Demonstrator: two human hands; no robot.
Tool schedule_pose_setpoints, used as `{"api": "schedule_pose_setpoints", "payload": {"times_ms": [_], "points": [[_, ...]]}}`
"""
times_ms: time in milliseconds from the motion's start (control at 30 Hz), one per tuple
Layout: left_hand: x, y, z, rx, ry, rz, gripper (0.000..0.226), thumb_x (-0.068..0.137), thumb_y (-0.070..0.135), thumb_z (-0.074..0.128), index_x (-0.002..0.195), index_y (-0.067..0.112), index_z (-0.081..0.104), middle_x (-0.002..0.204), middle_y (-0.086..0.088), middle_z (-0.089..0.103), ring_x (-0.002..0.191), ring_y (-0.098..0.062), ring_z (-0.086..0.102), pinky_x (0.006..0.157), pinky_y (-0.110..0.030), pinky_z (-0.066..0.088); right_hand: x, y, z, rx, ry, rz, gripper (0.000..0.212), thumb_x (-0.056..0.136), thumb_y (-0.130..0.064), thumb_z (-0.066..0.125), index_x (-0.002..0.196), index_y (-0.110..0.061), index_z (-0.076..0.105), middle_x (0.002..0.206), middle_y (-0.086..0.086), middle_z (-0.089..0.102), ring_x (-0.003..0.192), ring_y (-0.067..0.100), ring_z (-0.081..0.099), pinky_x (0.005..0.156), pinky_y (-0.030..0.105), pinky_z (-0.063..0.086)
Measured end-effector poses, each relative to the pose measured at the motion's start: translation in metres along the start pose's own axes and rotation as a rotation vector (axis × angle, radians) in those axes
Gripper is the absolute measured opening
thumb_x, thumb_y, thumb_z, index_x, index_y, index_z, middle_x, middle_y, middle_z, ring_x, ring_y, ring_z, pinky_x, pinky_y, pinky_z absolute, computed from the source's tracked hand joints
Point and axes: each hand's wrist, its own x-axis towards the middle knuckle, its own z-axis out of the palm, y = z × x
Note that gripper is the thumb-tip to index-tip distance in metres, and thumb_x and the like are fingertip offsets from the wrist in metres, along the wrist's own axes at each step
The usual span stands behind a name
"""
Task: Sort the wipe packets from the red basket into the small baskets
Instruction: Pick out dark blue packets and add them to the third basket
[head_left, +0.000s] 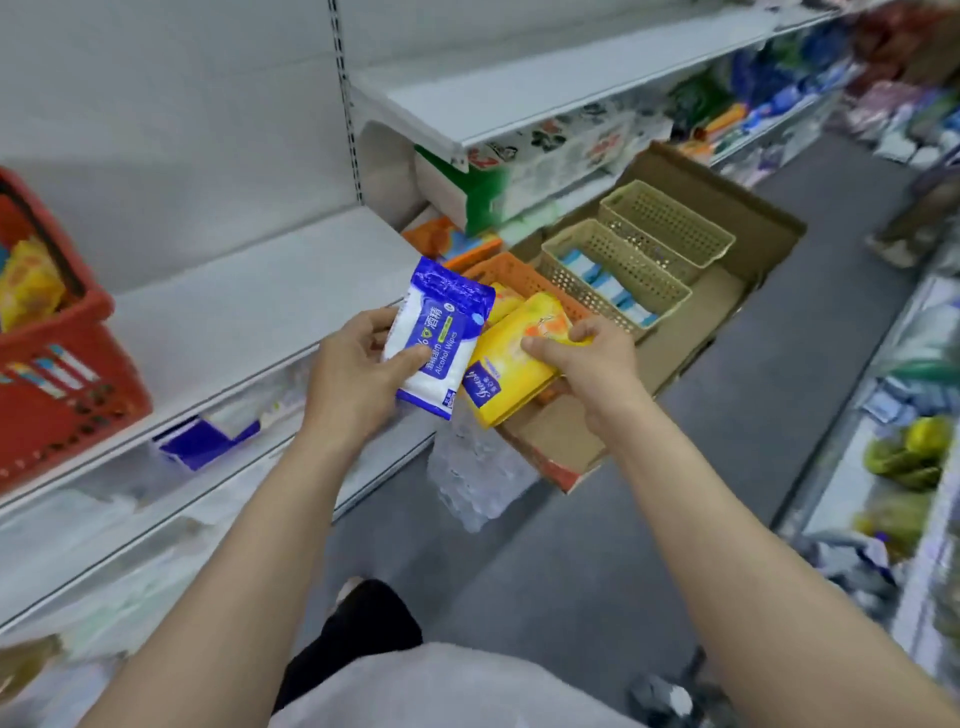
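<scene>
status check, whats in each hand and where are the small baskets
Left hand grips blue alcohol wipes packet. Right hand grips yellow packet over orange basket. Nothing blocking the beige baskets.

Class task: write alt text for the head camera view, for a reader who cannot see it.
A person's left hand holds a blue alcohol wipes packet and the right hand a yellow packet, above an orange basket in a cardboard box. A red basket sits on the shelf at left.

Bare forearms, no sleeves in view; light grey top (441, 686); black trousers (358, 639)
</scene>
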Motion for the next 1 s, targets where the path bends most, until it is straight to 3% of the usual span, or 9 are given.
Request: {"api": "schedule_pose_setpoints", "payload": {"times_ms": [133,233,267,367,500,600,733,867,1000], "points": [[0.018,0.0,0.042,0.055,-0.03,-0.045,0.032,0.082,0.008,0.075,0.105,0.028,0.065,0.096,0.01,0.072,0.087,-0.011,0.071,0.078,-0.036,0.06,0.043,0.012,-0.029,0.039,-0.001,-0.013,0.068,0.032,-0.05,0.089,0.087,-0.043,0.049,0.112,0.0,0.064,0.096,0.025,0.069,0.074,0.054,0.059],[0.046,-0.009,0.067,0.072,-0.016,-0.081,0.034,0.081,0.014,0.077,0.111,0.025,0.067,0.103,0.004,0.073,0.091,-0.016,0.071,0.081,-0.045,0.059,0.083,0.02,-0.044,0.045,-0.031,-0.008,0.092,0.043,-0.036,0.094,0.122,-0.043,0.048,0.12,-0.005,0.064,0.103,0.017,0.068,0.084,0.045,0.059],[0.058,-0.012,0.076,0.069,-0.006,-0.089,0.036,0.081,0.015,0.077,0.114,0.022,0.067,0.104,0.002,0.073,0.092,-0.016,0.071,0.081,-0.046,0.059,0.097,0.019,-0.049,0.03,-0.037,-0.005,0.084,0.05,-0.029,0.094,0.123,-0.035,0.052,0.116,-0.004,0.067,0.101,0.017,0.069,0.083,0.044,0.059],[0.098,-0.016,0.102,0.064,0.042,-0.109,0.04,0.08,0.015,0.078,0.119,0.017,0.066,0.106,-0.003,0.073,0.09,-0.014,0.071,0.079,-0.039,0.059,0.147,0.013,-0.067,-0.034,-0.049,0.054,0.04,0.059,-0.025,0.092,0.092,-0.022,0.07,0.089,-0.002,0.076,0.083,0.02,0.073,0.071,0.039,0.061],[0.145,-0.012,0.132,0.098,0.108,-0.154,0.041,0.08,0.018,0.079,0.118,0.017,0.066,0.105,-0.003,0.073,0.088,-0.012,0.071,0.078,-0.035,0.059,0.207,0.003,-0.076,-0.165,-0.056,0.086,0.035,0.055,-0.031,0.092,0.079,-0.022,0.068,0.081,-0.003,0.072,0.076,0.019,0.07,0.062,0.034,0.056],[0.171,-0.006,0.15,0.141,0.122,-0.185,0.041,0.082,0.026,0.077,0.12,0.018,0.063,0.105,0.001,0.07,0.09,-0.011,0.07,0.076,-0.031,0.058,0.249,0.001,-0.072,-0.281,-0.128,0.093,0.044,0.059,-0.039,0.089,0.09,-0.029,0.059,0.094,-0.002,0.069,0.084,0.021,0.068,0.072,0.039,0.058],[0.188,-0.009,0.162,0.161,0.195,-0.257,0.043,0.082,0.03,0.077,0.121,0.021,0.061,0.109,0.0,0.069,0.094,-0.015,0.07,0.08,-0.037,0.059,0.293,0.017,-0.059,-0.382,-0.288,0.008,0.069,0.066,-0.042,0.081,0.123,-0.051,0.043,0.117,-0.002,0.064,0.099,0.023,0.067,0.084,0.046,0.058],[0.193,-0.024,0.17,0.151,0.341,-0.345,0.037,0.081,0.019,0.078,0.116,0.021,0.064,0.108,-0.005,0.071,0.092,-0.019,0.07,0.082,-0.045,0.058,0.331,0.033,-0.046,-0.494,-0.46,-0.054,0.059,0.081,-0.027,0.077,0.13,-0.038,0.046,0.11,-0.01,0.06,0.103,0.017,0.061,0.09,0.038,0.052],[0.184,-0.031,0.192,0.161,0.514,-0.46,0.039,0.079,0.018,0.079,0.114,0.021,0.062,0.104,-0.003,0.07,0.09,-0.021,0.07,0.079,-0.041,0.058,0.363,0.042,-0.023,-0.65,-0.583,-0.088,0.058,0.085,-0.028,0.073,0.134,-0.032,0.042,0.123,-0.002,0.06,0.113,0.024,0.058,0.092,0.035,0.046]]}}
